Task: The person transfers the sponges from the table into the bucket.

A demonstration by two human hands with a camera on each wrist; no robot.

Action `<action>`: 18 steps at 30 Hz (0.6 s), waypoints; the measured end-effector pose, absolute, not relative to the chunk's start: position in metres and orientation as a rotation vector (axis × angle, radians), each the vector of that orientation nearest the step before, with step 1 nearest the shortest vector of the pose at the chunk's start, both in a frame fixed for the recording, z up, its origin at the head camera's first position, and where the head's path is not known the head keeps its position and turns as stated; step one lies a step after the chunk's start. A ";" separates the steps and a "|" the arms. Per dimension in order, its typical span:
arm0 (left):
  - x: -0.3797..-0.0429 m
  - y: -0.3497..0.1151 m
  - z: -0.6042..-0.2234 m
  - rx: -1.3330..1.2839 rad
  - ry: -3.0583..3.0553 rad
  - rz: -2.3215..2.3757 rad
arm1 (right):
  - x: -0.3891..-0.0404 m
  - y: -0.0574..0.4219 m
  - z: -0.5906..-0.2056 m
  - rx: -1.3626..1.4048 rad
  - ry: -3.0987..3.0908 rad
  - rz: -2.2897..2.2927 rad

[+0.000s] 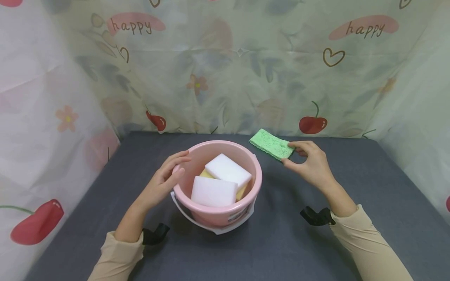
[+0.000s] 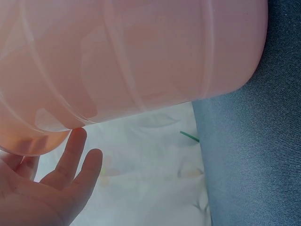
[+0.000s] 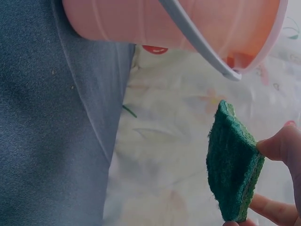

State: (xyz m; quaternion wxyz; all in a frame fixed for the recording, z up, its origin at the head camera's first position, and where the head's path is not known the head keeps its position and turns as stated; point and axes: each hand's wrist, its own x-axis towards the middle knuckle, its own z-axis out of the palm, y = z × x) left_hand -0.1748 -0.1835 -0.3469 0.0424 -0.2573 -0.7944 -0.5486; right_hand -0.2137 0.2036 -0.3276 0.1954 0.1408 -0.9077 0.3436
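A pink bucket (image 1: 218,214) stands upright on the dark table. Inside it lie white sponge blocks, one (image 1: 214,191) leaning at the front and another (image 1: 230,169) behind it, with yellow pieces (image 1: 206,174) partly hidden beneath. My left hand (image 1: 163,181) holds the bucket's left rim, thumb over the edge; in the left wrist view two fingers (image 2: 70,155) lie along its outer wall. To the bucket's right, my right hand (image 1: 313,164) pinches a green scouring sponge (image 1: 270,144) by one end, between thumb and fingers. Its dark green scrubbing side (image 3: 230,165) shows in the right wrist view.
The bucket's white handle (image 1: 211,230) hangs down around its front. Dark cloth covers the table (image 1: 274,249). A patterned curtain (image 1: 239,78) rises behind the table's back edge and along both sides. Black straps (image 1: 316,216) stick out at both wrists.
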 end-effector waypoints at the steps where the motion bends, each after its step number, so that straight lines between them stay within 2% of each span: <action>1: -0.175 -0.183 -0.347 -0.790 -2.428 -1.680 | -0.213 0.203 -0.327 0.395 -2.540 0.964; 18: -0.176 -0.184 -0.348 -0.796 -2.418 -1.686 | -0.205 0.198 -0.318 0.429 -2.502 0.988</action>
